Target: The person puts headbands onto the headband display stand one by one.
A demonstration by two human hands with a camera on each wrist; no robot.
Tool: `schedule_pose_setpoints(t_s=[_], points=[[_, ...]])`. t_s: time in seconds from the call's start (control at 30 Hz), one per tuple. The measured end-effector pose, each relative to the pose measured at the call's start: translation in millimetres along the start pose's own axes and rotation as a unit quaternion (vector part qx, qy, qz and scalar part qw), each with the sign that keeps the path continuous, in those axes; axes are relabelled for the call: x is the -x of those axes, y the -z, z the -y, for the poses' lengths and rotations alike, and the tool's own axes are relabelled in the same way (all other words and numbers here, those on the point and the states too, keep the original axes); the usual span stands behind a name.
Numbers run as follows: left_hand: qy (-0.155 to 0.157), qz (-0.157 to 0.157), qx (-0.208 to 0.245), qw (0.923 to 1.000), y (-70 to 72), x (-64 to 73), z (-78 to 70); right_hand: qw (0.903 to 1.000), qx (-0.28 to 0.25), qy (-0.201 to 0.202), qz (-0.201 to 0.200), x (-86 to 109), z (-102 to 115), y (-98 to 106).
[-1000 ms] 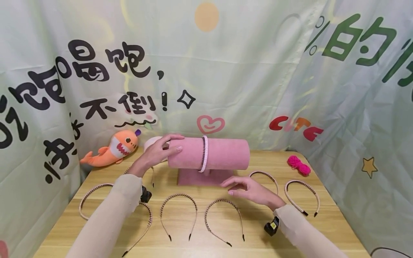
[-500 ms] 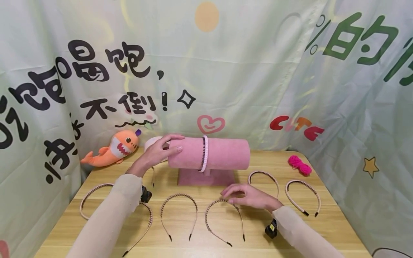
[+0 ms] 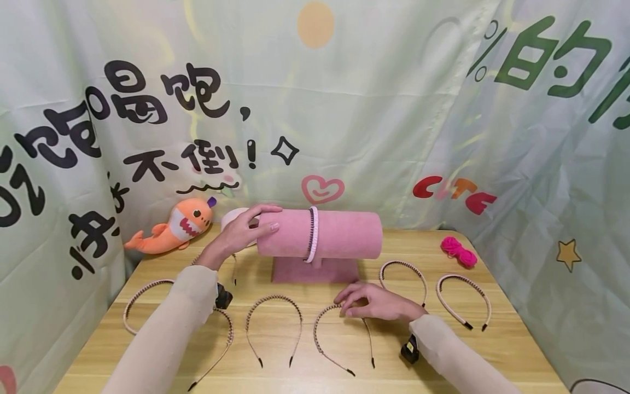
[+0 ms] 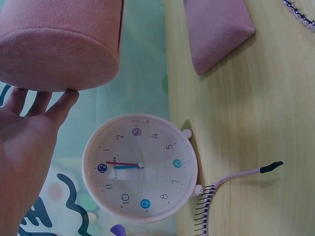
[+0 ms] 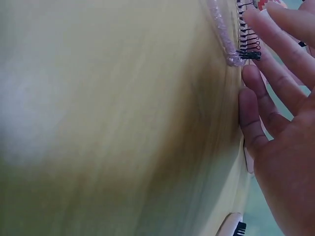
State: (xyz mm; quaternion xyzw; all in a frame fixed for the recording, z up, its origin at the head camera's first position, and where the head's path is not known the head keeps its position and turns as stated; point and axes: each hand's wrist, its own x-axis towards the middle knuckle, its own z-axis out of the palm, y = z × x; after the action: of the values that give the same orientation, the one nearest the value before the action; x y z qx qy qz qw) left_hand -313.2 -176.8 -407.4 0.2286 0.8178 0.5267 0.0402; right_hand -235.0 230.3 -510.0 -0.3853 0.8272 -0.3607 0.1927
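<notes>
A pink cylindrical display stand stands mid-table with a pale headband around its middle. My left hand holds the cylinder's left end, thumb in front and a finger over the top; in the left wrist view several fingertips touch the end. My right hand reaches over another headband lying on the table, fingertips at its arch. Seen from the right wrist, that headband's beaded band and black toothed edge lie right by the bent, spread fingers, which partly cover it.
Several headbands lie around, including ones at front centre, left and right. A round clock stands behind my left hand. An orange plush shark and pink yarn sit at the back. Printed curtains enclose the table.
My right hand has moved down and slightly left, from in front of the stand's base to the headband's arch. My left hand stays on the stand.
</notes>
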Motion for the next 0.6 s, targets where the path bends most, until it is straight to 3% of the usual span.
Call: schedule_pose_setpoints(t_s=[0.23,0.6], points=[[0.001,0.002,0.001,1.0000,-0.8,-1.1,1.2,0.9998,0.022,-0.001,-0.004,-2.2,3.7,-0.9],[0.000,0.000,0.003,1.0000,-0.1,-1.3,0.7,0.9997,-0.015,-0.008,-0.017,3.8,8.9,7.0]])
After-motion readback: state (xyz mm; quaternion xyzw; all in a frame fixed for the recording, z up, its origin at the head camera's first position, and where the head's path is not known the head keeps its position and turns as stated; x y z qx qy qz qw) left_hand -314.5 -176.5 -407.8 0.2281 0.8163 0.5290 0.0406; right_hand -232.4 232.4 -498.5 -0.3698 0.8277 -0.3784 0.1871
